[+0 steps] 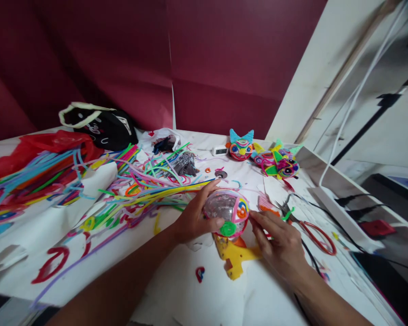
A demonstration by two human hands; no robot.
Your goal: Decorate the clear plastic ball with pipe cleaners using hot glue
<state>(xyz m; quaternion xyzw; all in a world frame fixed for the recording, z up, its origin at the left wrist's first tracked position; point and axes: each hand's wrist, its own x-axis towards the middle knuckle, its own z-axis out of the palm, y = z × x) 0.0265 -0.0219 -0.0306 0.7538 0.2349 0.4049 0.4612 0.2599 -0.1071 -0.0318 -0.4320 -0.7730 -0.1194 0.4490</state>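
Note:
My left hand (193, 216) is closed around a clear plastic ball (226, 210) partly covered with pink, yellow, orange and green pipe-cleaner shapes. It holds the ball just above the white table (177, 290). My right hand (279, 241) is at the ball's right side, fingertips pinched against its coloured edge. What the fingers pinch is too small to make out. A yellow glue gun (236, 260) lies on the table directly under the ball.
A heap of coloured pipe cleaners (129, 185) spreads over the table's left and middle. Two finished decorated balls (241, 146) (279, 164) stand at the back. Red-handled scissors (314, 233) lie to the right, a black bag (102, 127) and red plastic bag (37, 145) at back left, a power strip (340, 213) with cables on the right.

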